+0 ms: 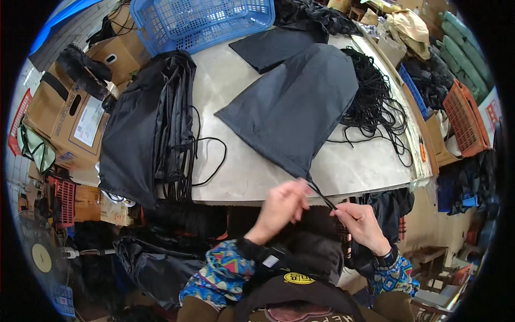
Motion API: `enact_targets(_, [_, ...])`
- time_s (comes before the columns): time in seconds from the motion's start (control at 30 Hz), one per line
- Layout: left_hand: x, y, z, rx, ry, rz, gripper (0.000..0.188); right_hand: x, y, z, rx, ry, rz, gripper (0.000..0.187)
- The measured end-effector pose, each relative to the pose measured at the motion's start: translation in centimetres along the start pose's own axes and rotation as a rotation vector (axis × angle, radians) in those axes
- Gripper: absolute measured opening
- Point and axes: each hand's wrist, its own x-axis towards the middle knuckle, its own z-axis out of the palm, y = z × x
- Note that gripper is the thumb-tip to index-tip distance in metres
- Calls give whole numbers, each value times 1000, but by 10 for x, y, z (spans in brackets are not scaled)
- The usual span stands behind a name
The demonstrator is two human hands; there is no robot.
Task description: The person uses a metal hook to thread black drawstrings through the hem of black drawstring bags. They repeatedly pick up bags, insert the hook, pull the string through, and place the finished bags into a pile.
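We log a black, smooth-fabric flat bag [292, 102] on the pale grey worktop [244, 172], its gathered corner at the near edge. Our right hand [363, 224] has its grip clamped on thin black cord [323, 199] from that corner; our left hand [280, 210] blurs alongside, grip impossible to tell.

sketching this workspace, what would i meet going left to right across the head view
Cardboard box, pile of black bags, black bag tapering toward the person, heap of black cords, orange crate.
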Motion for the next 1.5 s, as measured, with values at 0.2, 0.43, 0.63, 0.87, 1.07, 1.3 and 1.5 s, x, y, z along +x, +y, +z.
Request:
enact_targets(0.2, [27,17,-27,-178,275,150,42,-15,16,0,195,-33,54,14])
enact_targets(0.43, [17,-5,-18,-96,144,137,44,-12,14,6,720,12,331,19])
enact_targets(0.63, [27,21,-36,-161,252,221,39,-23,16,-3,663,-118,356,18])
enact_targets(0.87, [32,5,-42,-65,203,287,39,-18,21,-17,1129,-166,425,18])
enact_targets(1.07, [23,10,-59,-300,226,182,28,-27,41,-2,268,-69,148,14])
enact_targets(1.3, [37,17,-90,-484,307,344,30,-44,26,-33,845,-119,501,21])
enact_targets(1.5, [32,21,-75,-182,215,487,38,-42,52,-59,1079,-29,490,17])
